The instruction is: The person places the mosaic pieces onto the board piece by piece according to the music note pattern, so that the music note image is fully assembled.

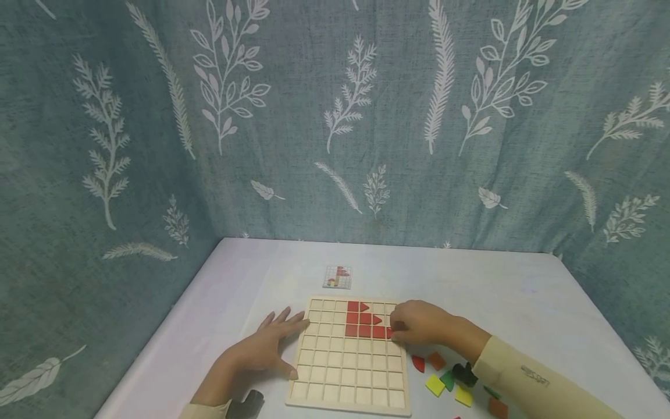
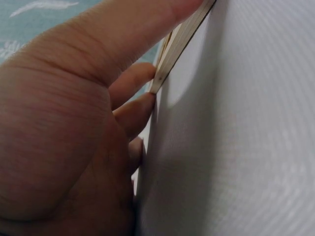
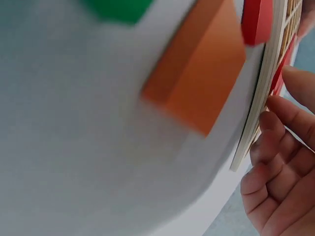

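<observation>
A wooden grid board lies flat on the table. Red square tiles and red triangular tiles form three rows in its upper part. My left hand spreads along the board's left side, its thumb and fingertips touching the wooden edge. Over the board's upper right edge, my right hand has its thumb and index finger at a red triangular tile ending the third row, and appears to pinch it. The hand partly covers that tile. In the right wrist view, the other fingers are curled.
A small pattern card lies behind the board. To the board's right are loose pieces: a red quarter-round, orange, yellow and green ones, some under the right sleeve. A patterned curtain hangs behind the table.
</observation>
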`<action>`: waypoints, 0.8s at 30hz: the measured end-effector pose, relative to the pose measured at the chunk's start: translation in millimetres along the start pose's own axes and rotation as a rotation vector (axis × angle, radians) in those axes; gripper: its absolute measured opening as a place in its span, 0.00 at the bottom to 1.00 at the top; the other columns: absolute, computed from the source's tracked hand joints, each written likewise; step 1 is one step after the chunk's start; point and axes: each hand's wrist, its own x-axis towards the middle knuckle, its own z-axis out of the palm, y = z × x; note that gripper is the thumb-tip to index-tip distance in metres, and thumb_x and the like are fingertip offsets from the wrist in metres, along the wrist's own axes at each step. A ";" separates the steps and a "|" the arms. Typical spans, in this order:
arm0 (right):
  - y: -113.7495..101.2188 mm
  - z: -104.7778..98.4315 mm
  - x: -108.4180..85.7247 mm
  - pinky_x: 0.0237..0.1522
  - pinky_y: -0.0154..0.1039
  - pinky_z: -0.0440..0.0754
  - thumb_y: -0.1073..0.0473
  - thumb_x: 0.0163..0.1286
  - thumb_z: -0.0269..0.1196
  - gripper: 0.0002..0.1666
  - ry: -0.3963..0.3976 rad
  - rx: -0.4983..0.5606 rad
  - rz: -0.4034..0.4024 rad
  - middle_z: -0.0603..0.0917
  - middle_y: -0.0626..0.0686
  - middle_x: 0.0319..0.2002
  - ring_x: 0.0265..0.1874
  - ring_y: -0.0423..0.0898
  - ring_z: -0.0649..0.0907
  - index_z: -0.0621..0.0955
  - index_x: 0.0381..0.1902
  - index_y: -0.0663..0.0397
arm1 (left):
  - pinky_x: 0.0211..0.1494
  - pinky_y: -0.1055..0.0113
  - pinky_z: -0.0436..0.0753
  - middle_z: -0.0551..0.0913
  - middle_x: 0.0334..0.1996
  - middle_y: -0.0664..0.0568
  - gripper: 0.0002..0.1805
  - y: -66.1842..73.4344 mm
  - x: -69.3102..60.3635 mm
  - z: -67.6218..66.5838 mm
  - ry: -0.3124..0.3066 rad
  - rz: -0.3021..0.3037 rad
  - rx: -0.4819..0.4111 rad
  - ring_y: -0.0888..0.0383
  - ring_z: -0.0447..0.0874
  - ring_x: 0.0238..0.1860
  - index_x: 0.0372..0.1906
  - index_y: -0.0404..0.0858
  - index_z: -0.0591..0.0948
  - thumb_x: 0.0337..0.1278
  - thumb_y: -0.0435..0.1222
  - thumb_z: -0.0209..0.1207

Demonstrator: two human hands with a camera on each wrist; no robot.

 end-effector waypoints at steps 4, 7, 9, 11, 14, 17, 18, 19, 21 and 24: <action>11.8 -2.6 -7.4 0.35 0.39 0.80 0.49 0.63 0.67 0.06 0.029 0.026 0.012 0.75 0.32 0.26 0.28 0.34 0.75 0.82 0.27 0.37 | 0.73 0.43 0.32 0.55 0.75 0.52 0.62 0.6 0.5 1.1 0.002 -0.003 0.011 0.43 0.35 0.76 0.74 0.49 0.64 0.22 0.66 0.71; 20.5 -4.4 -13.7 0.36 0.40 0.80 0.51 0.63 0.67 0.04 0.044 0.012 0.053 0.75 0.33 0.26 0.29 0.35 0.74 0.82 0.28 0.38 | 0.73 0.43 0.32 0.55 0.75 0.53 0.63 1.2 0.5 0.9 0.004 -0.009 0.013 0.43 0.36 0.76 0.73 0.49 0.65 0.21 0.66 0.71; 25.0 -5.8 -18.3 0.37 0.41 0.80 0.52 0.63 0.67 0.03 0.047 0.006 0.089 0.76 0.34 0.27 0.29 0.35 0.75 0.83 0.29 0.39 | 0.73 0.43 0.32 0.55 0.75 0.53 0.63 1.5 0.2 0.5 0.005 -0.014 0.012 0.44 0.36 0.76 0.73 0.49 0.65 0.20 0.66 0.71; 28.8 -6.8 -24.1 0.38 0.41 0.80 0.53 0.62 0.68 0.03 0.047 0.011 0.135 0.77 0.34 0.27 0.29 0.36 0.75 0.83 0.30 0.40 | 0.73 0.43 0.32 0.55 0.75 0.53 0.63 2.0 0.1 0.1 0.005 -0.011 0.012 0.44 0.36 0.76 0.73 0.48 0.65 0.20 0.66 0.71; 34.0 -7.1 -33.1 0.38 0.40 0.80 0.54 0.62 0.69 0.03 0.051 0.025 0.196 0.77 0.35 0.26 0.29 0.37 0.74 0.83 0.30 0.40 | 0.73 0.43 0.32 0.55 0.75 0.53 0.63 2.7 -0.4 -0.4 0.003 -0.009 0.013 0.44 0.36 0.76 0.73 0.48 0.65 0.21 0.65 0.71; 38.6 -6.6 -41.3 0.40 0.39 0.81 0.54 0.61 0.69 0.03 0.062 0.043 0.255 0.78 0.35 0.27 0.29 0.37 0.75 0.84 0.31 0.40 | 0.73 0.43 0.32 0.55 0.75 0.52 0.63 3.7 -1.4 -1.0 -0.002 -0.011 0.013 0.43 0.36 0.76 0.73 0.48 0.65 0.21 0.65 0.71; 40.0 -6.6 -43.7 0.42 0.40 0.81 0.54 0.61 0.70 0.03 0.066 0.051 0.269 0.78 0.35 0.28 0.30 0.38 0.75 0.84 0.32 0.40 | 0.73 0.43 0.32 0.55 0.75 0.52 0.63 4.1 -1.7 -1.2 -0.002 -0.011 0.014 0.43 0.36 0.76 0.73 0.48 0.65 0.21 0.65 0.71; 40.7 -7.1 -45.8 0.43 0.40 0.81 0.54 0.61 0.70 0.03 0.068 0.063 0.285 0.79 0.35 0.28 0.31 0.38 0.76 0.84 0.32 0.40 | 0.73 0.43 0.32 0.55 0.75 0.52 0.63 4.5 -1.9 -1.5 -0.003 -0.011 0.013 0.43 0.36 0.76 0.73 0.47 0.65 0.21 0.65 0.71; 42.1 -8.4 -49.3 0.44 0.41 0.81 0.54 0.61 0.70 0.03 0.073 0.087 0.303 0.79 0.36 0.29 0.32 0.38 0.76 0.84 0.33 0.40 | 0.73 0.43 0.33 0.55 0.75 0.52 0.63 5.2 -2.1 -1.9 -0.004 -0.011 0.015 0.43 0.36 0.76 0.73 0.47 0.65 0.21 0.65 0.71; 45.4 -8.7 -54.0 0.43 0.41 0.80 0.54 0.61 0.70 0.03 0.085 0.109 0.307 0.79 0.35 0.29 0.32 0.38 0.75 0.85 0.33 0.40 | 0.73 0.43 0.32 0.55 0.75 0.52 0.63 4.9 -1.5 -1.7 -0.003 -0.005 0.014 0.43 0.36 0.76 0.73 0.47 0.65 0.22 0.65 0.71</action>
